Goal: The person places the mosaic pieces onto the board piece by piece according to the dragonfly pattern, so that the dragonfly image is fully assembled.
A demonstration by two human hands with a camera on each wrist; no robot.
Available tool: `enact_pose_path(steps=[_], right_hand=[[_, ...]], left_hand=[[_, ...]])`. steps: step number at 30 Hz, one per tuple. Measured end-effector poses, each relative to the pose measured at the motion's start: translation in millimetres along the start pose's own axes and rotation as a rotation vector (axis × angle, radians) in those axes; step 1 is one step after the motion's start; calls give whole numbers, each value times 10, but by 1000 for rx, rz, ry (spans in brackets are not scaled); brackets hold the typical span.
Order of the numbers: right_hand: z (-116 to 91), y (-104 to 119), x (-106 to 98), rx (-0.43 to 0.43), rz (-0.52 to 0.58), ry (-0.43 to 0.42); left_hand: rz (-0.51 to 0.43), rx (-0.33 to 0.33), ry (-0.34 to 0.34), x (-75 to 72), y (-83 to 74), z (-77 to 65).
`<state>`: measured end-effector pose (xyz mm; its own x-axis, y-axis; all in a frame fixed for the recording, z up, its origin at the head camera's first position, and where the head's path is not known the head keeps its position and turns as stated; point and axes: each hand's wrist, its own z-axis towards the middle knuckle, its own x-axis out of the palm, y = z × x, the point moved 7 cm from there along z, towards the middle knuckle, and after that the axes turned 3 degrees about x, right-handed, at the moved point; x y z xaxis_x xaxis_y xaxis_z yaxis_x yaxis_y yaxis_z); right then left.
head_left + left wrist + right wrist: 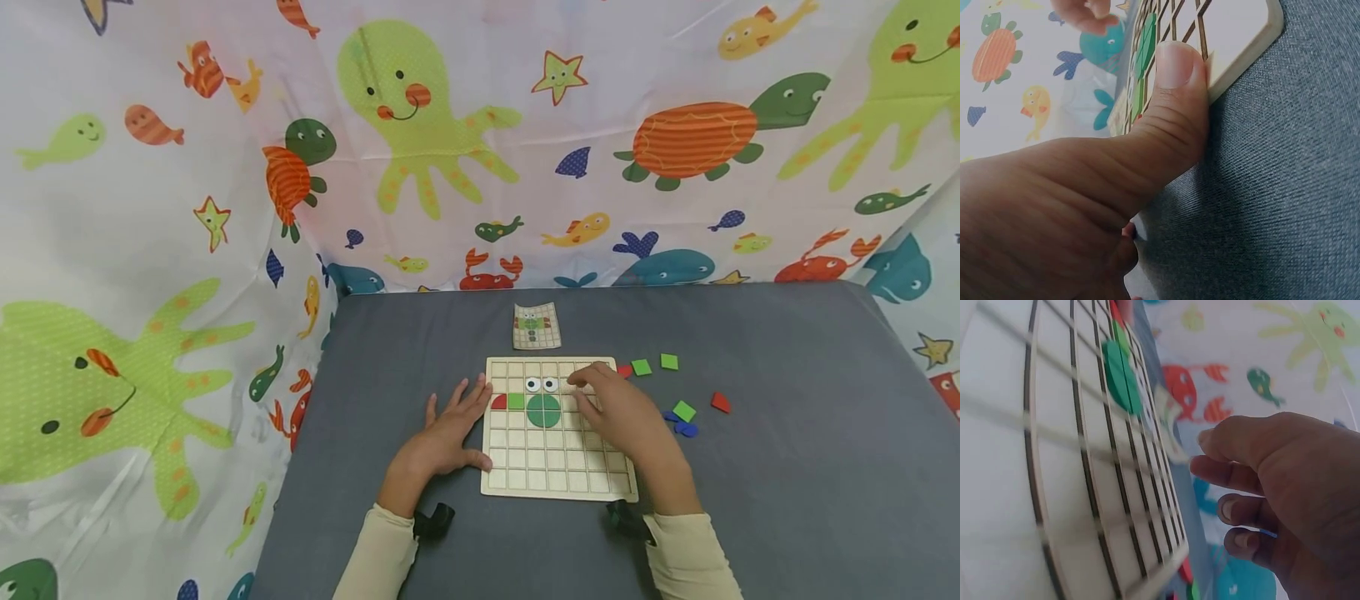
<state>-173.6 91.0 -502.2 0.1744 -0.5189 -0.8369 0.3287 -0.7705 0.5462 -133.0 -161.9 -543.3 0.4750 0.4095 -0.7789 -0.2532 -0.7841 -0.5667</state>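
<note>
A pale wooden grid board (558, 483) lies on the table. Set in its cells are two round eye pieces (532, 384), a dark green disc (537, 403) made of quarter pieces, a green square (516, 402) and a red quarter piece (499, 402). My left hand (442, 437) rests at the board's left edge, fingers spread; in the left wrist view the thumb (1179, 81) presses on its rim. Above the board's right part hovers my right hand (630, 417), its fingers loosely bent. The right wrist view shows nothing between its thumb and fingers (1235, 474).
Behind the board lies a small pattern card (536, 326). To the right are loose green squares (669, 362), a red piece (720, 402) and blue pieces (686, 429). Another red piece (625, 371) sits beside the board's corner. A sea-animal curtain (450, 250) borders the grey table (795, 467).
</note>
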Motion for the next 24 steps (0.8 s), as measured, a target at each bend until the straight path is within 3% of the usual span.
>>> enact_pose_path(steps=[16, 24], right_hand=[[-549, -854, -476, 257, -48, -203], [-809, -1074, -548, 332, -75, -215]], left_hand=[[-16, 5, -8, -9, 2, 4], [-19, 2, -7, -11, 1, -3]])
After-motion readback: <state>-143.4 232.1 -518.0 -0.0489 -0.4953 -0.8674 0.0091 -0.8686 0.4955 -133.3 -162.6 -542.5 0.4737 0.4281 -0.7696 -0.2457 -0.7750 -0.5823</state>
